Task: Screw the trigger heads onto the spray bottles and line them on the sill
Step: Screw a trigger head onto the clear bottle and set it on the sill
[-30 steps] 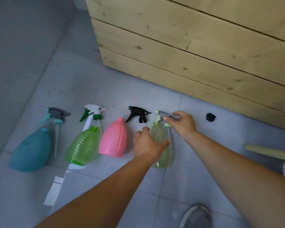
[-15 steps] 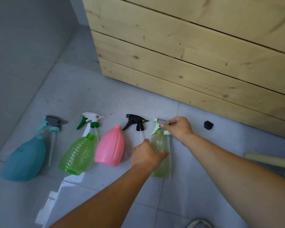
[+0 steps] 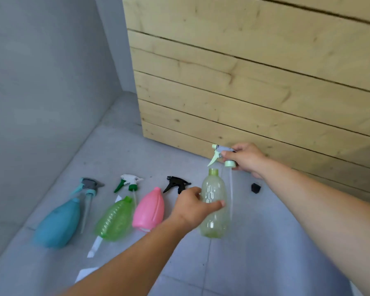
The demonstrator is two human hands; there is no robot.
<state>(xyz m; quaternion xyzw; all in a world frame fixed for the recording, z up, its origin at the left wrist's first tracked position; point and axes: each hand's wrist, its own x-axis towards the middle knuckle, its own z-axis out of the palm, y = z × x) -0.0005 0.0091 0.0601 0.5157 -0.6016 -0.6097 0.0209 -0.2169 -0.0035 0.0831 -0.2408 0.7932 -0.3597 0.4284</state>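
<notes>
My left hand (image 3: pixel 193 207) grips the pale yellow-green bottle (image 3: pixel 214 212) around its middle, lifted off the floor with its open neck up. My right hand (image 3: pixel 245 159) holds the light green trigger head (image 3: pixel 221 155) just above and right of that neck, its clear tube hanging beside the bottle. On the floor lie a pink bottle (image 3: pixel 149 210), a ribbed green bottle (image 3: pixel 113 220) and a teal bottle (image 3: pixel 58 224). Loose heads lie above them: black (image 3: pixel 175 183), white and green (image 3: pixel 128 181), grey and teal (image 3: pixel 89 186).
A wall of pale wooden planks (image 3: pixel 254 82) rises right behind my hands. A small black cap (image 3: pixel 255 187) lies on the grey tile floor under my right wrist. A grey wall (image 3: pixel 41 82) closes the left side.
Both hands have lifted the pale bottle and its trigger head off the floor. The head has come apart from the neck and now sits above it. The camera has tilted up.
</notes>
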